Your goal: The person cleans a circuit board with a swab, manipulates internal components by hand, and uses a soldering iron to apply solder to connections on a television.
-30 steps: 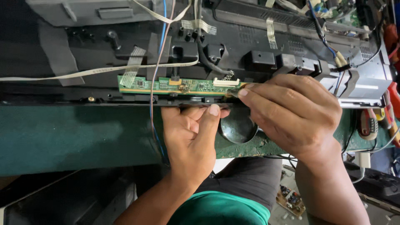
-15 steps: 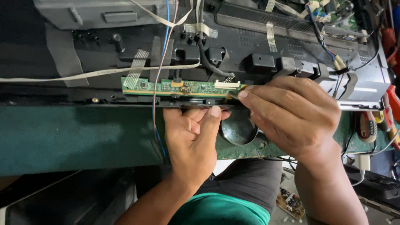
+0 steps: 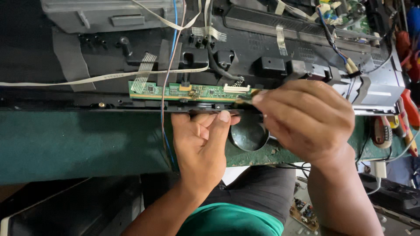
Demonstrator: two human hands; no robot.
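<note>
Little changed since a second ago: right hand (image 3: 306,120) fingers kept pinched at the green circuit board (image 3: 192,91) end, mid-frame; left hand (image 3: 201,142) thumb kept pressed beneath, fingers curled.

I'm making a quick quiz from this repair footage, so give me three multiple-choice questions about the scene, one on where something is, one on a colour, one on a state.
1. Where is the narrow circuit board?
A. Along the lower edge of the opened black panel
B. On the person's lap
C. Under the green mat

2. What colour is the narrow circuit board?
A. Blue
B. Green
C. Red

3. What is the right hand doing?
A. Lying flat and open on the mat
B. Pinching at the right end of the board with its fingertips
C. Holding a red-handled tool

Answers:
1 A, the board runs along the panel's lower edge, above the left hand.
2 B, its surface is plainly green.
3 B, the fingertips close together at the board's right end; what they pinch is too small to tell.
</note>
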